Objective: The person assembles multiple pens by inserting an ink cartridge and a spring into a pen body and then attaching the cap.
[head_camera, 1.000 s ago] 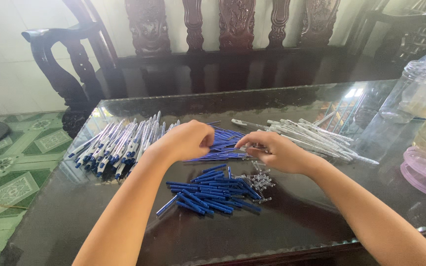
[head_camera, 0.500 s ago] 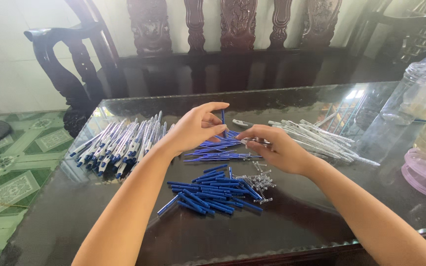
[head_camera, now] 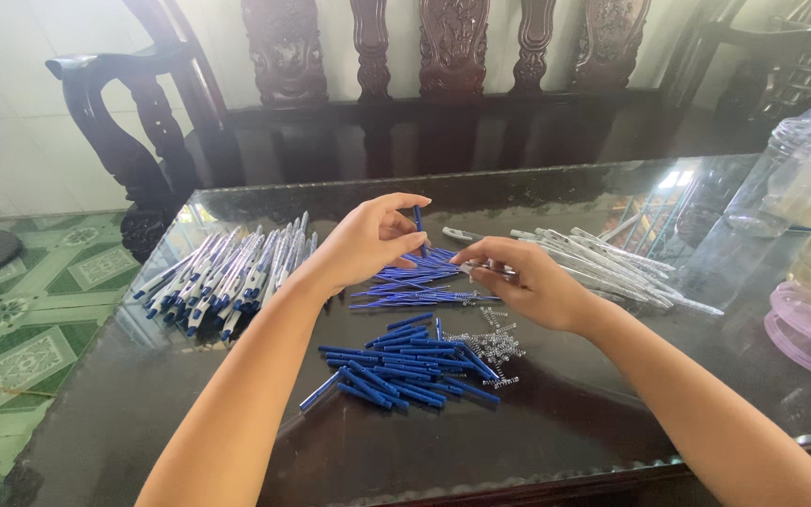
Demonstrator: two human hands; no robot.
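Blue pen part [head_camera: 419, 222] pinched, left hand [head_camera: 365, 241] | right hand [head_camera: 527, 281] grips clear barrel [head_camera: 492, 270]

I have one view only, from the head, looking down and forward over both forearms at close range. The fingers [head_camera: 396, 218] sit mid-frame; beyond them rises a carved wooden bench [head_camera: 443, 56], below them the near edge of the glass table [head_camera: 612, 469].

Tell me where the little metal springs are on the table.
In the head view, the metal springs lie in a loose heap near the table's middle, just below the right hand and right beside the pile of blue pen parts.
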